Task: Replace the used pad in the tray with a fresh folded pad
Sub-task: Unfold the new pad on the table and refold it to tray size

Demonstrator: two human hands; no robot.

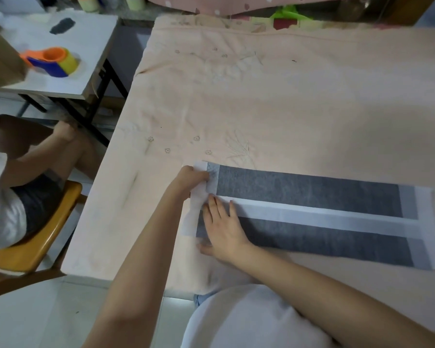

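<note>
Your pad was laid out long across the peach cloth on the table, two dark grey strips with a white band between them. Your left hand had its fingers curled round the pad's white left end, pinching it. Your right hand lay flat on the near grey strip, fingers straight and spread, holding nothing. Off to the left, an orange, blue and yellow toy sat on a side table, with another person on a yellow chair.
</note>
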